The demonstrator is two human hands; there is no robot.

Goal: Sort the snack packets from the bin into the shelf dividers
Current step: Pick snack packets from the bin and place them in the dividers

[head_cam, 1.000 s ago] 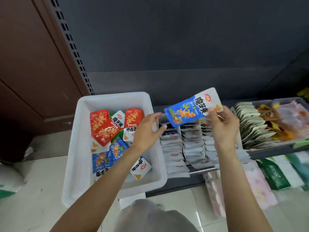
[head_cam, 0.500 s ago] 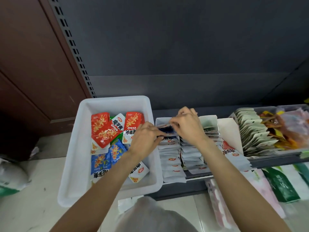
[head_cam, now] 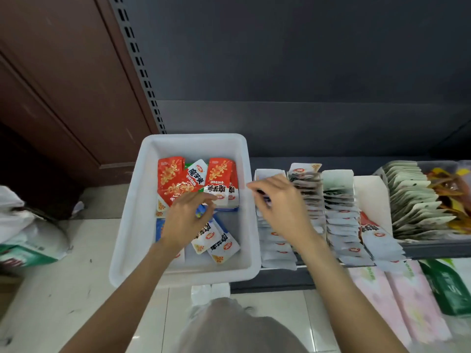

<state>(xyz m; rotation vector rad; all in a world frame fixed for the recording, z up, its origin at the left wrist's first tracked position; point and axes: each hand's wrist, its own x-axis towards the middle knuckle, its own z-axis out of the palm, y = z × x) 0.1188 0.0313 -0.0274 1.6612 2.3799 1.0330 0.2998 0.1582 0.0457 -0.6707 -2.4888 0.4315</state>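
The left hand (head_cam: 186, 220) is down inside the white bin (head_cam: 132, 212). Its fingers are spread and bent a little, right over the packets, and it holds nothing yet. A blue packet (head_cam: 200, 212) peeks out just under the fingertips. I think that is the next one to pick.

The right hand (head_cam: 277, 202) is over the first row of packets (head_cam: 276, 240) on the shelf. Its fingers are curled down into the row. It is blurry there, so I cannot tell if it pinches a packet or only pushes one in.

To do this step well, the left hand should take just one packet, by its edge. Red packets (head_cam: 173, 179) lie at the far end of the bin and white-ended ones (head_cam: 216, 245) lie near the front, so look at the colour first. Each row between the white dividers (head_cam: 367, 194) should get packets of its own kind. The right hand should push its packet down so it stands straight like the others.
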